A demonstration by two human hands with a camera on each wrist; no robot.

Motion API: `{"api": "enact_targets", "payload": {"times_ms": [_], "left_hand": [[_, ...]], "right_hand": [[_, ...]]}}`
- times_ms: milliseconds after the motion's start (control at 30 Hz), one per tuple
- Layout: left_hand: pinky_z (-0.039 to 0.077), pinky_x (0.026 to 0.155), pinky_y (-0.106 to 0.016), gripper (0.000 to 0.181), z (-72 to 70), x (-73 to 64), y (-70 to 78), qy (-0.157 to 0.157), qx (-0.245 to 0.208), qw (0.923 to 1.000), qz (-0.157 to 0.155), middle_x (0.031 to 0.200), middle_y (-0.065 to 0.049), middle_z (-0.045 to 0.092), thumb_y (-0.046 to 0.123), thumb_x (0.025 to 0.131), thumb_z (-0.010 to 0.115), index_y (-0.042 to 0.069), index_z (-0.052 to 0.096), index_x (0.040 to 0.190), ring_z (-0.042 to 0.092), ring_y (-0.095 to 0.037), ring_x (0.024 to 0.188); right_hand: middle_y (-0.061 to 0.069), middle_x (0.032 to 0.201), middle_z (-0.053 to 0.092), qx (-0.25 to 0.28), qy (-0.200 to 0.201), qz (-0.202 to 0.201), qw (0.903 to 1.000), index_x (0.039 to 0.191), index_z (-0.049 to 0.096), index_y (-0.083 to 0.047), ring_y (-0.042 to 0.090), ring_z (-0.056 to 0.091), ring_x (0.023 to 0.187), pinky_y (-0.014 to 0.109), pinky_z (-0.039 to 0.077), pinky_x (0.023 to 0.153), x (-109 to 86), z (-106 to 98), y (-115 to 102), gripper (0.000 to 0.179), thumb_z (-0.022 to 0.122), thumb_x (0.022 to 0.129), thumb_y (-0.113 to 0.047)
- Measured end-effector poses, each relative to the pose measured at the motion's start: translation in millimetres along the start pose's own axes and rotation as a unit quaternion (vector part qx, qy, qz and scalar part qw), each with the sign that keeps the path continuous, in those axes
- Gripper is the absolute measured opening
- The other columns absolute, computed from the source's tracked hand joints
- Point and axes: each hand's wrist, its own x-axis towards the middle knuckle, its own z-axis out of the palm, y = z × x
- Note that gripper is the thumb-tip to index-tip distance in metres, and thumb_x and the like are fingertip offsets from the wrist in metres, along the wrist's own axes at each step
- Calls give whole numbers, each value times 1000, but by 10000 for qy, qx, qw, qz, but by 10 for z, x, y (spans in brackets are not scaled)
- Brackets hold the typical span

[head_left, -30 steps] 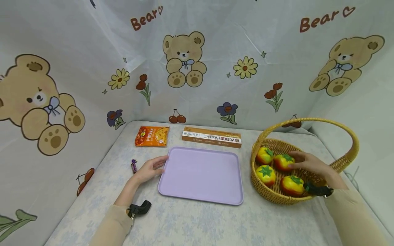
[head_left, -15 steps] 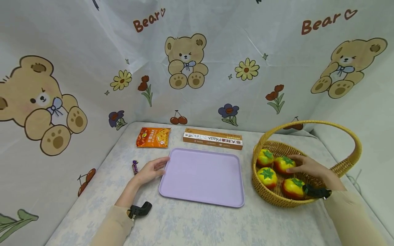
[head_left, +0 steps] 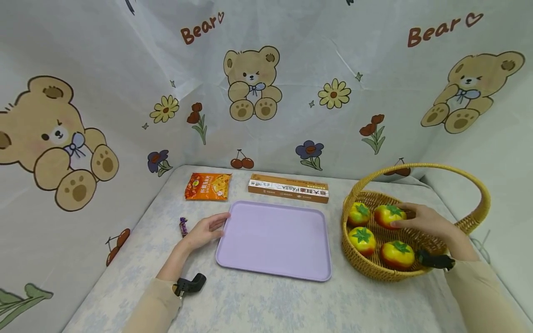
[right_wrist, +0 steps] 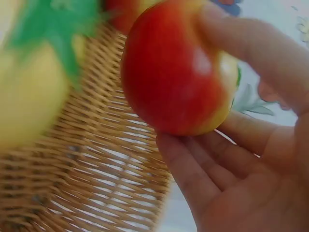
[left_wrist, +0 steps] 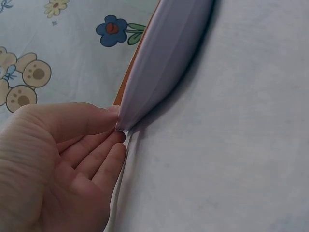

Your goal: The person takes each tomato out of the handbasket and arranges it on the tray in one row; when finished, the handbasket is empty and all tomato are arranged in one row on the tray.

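Observation:
In the head view, my right hand (head_left: 426, 222) grips a red-and-yellow persimmon (head_left: 388, 215) with a green leafy top, inside the wicker basket (head_left: 362, 263). The right wrist view shows the thumb and fingertips around the red side of that persimmon (right_wrist: 174, 72), with basket weave below. Three more persimmons lie in the basket, such as the front one (head_left: 396, 255). On the left, my left hand (head_left: 204, 231) touches the left edge of a lilac tray (head_left: 272, 238). Its thumb and loosely straight fingers meet the tray's rim (left_wrist: 145, 87) in the left wrist view.
An orange snack packet (head_left: 207, 186) and a long pasta box (head_left: 287, 188) lie behind the tray. A small purple-wrapped candy (head_left: 183, 225) is beside my left hand. The basket's tall handle (head_left: 420, 165) arches above my right hand. A bear-print cloth (head_left: 291, 60) hangs behind the table.
My right hand has closed around the rear persimmon and shifted it slightly up and to the right within the basket. My left hand stays at the tray; the head view has shifted slightly.

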Motion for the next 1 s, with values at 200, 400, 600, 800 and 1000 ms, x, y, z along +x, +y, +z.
{"api": "enact_targets", "payload": {"times_ms": [200,400,600,800,1000], "left_hand": [[30,108,-45,55,7,-15,5,16,18,10000,-18,142,-28,36,-11,87,56,-12,37,138,33,-41,131],[29,108,-44,55,10,-26,-8,-5,-31,10000,-36,142,-27,36,-11,87,56,-12,36,138,33,-40,132],[28,109,-45,55,2,-27,13,13,-1,10000,-70,143,-28,36,-10,87,56,-12,36,138,32,-40,132],[28,109,-45,55,-5,-21,32,30,-9,9999,-107,143,-28,35,-12,87,55,-12,36,138,32,-40,132],[28,109,-45,55,1,-19,27,22,-48,9999,-106,143,-28,35,-12,87,55,-12,35,138,32,-40,132]], "right_hand": [[24,119,56,110,211,-120,9996,136,42,6,34,54,103,40,50,79,-183,-115,-101,66,63,89,-36],[30,121,53,201,334,-92,9992,138,38,6,41,54,104,41,52,78,-359,-153,-219,67,63,90,-33],[29,121,54,331,401,-56,9986,138,37,7,26,59,100,25,53,72,-434,-194,-345,67,64,90,-31],[21,120,56,701,522,-280,9958,139,39,3,-3,57,92,19,52,72,-475,-182,-434,64,65,90,-28],[17,125,52,1097,567,-799,9891,138,41,3,-2,58,98,19,53,75,-501,-80,-576,59,67,89,-18]]}}
